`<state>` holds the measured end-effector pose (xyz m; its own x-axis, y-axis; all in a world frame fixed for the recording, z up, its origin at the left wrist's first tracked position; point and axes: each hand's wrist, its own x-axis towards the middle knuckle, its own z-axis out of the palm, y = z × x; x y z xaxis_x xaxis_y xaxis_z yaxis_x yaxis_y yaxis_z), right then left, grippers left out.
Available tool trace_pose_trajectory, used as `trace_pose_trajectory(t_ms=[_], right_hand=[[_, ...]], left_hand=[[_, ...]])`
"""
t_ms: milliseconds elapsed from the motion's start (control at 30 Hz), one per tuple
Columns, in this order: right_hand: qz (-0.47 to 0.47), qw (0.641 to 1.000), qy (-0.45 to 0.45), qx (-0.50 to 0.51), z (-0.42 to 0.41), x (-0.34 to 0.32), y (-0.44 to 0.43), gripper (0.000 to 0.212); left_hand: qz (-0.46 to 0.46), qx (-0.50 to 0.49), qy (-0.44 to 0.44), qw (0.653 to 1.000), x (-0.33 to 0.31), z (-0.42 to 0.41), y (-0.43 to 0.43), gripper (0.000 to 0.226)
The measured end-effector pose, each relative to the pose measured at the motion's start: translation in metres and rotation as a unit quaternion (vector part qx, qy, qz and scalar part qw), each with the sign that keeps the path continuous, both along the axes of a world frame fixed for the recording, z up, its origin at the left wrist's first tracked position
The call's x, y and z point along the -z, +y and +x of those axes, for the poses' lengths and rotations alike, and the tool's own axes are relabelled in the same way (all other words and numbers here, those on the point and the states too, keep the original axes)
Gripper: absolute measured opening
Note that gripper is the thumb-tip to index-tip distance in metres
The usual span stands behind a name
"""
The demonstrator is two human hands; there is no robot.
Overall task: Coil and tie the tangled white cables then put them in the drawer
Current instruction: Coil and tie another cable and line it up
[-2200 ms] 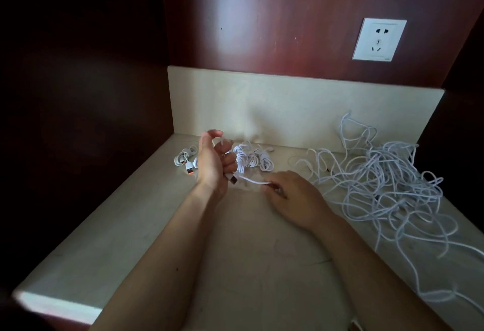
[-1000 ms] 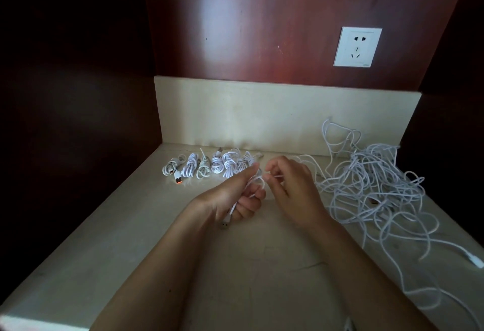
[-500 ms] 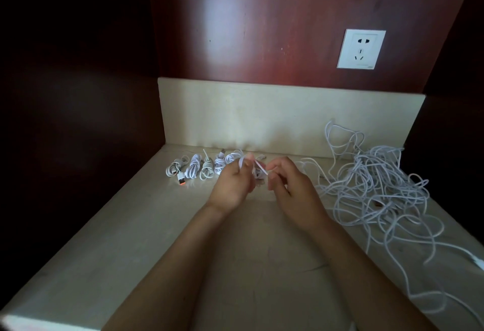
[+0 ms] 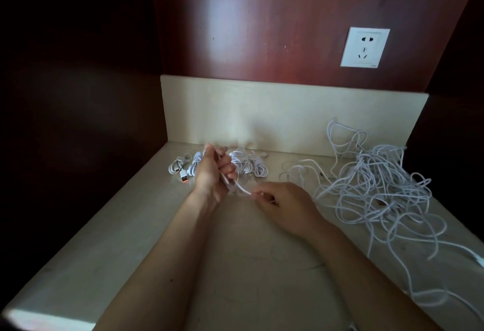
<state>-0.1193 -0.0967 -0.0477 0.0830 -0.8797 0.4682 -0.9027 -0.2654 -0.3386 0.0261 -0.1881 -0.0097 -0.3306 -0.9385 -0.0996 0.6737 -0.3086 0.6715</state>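
Note:
My left hand (image 4: pixel 213 171) is raised on edge over the beige counter, its fingers curled round loops of a white cable (image 4: pixel 242 188). A short stretch of that cable runs right to my right hand (image 4: pixel 281 203), which pinches it between thumb and fingertips. Behind my left hand lies a row of small tied white coils (image 4: pixel 246 164), one with an orange-tipped plug (image 4: pixel 184 178). A large tangle of loose white cables (image 4: pixel 377 189) spreads over the counter's right side. No drawer is in view.
The beige counter (image 4: pixel 157 239) sits in a recess with dark wood walls left and right and a pale backsplash (image 4: pixel 262 113). A white wall socket (image 4: pixel 364 47) is on the red-brown panel above. Loose cable ends trail to the front right edge.
My hands were close together, pinching the cable. Now my right hand has drawn down and to the right, stretching the cable out from my left hand, which stays raised holding the loops.

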Motion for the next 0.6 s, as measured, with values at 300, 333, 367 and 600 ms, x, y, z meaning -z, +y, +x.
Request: trace_pose_trajectory(t_ms=[300, 333, 367, 600], right_hand=[[-0.006, 0.975, -0.202, -0.089, 0.018, -0.011, 0.007, 0.014], [-0.011, 0.969, -0.226, -0.096, 0.019, -0.012, 0.006, 0.015], [-0.018, 0.963, -0.248, -0.101, 0.019, -0.013, 0.006, 0.016], [-0.077, 0.947, -0.312, -0.031, 0.010, -0.011, 0.002, 0.015]], left_hand=[[-0.203, -0.064, -0.379, 0.901, 0.017, 0.000, -0.001, 0.057], [-0.223, -0.018, -0.400, 0.889, 0.019, -0.003, 0.003, 0.060], [-0.220, 0.032, -0.399, 0.890, 0.020, -0.006, 0.007, 0.062], [-0.135, 0.282, -0.368, 0.876, 0.018, -0.017, 0.019, 0.051]])
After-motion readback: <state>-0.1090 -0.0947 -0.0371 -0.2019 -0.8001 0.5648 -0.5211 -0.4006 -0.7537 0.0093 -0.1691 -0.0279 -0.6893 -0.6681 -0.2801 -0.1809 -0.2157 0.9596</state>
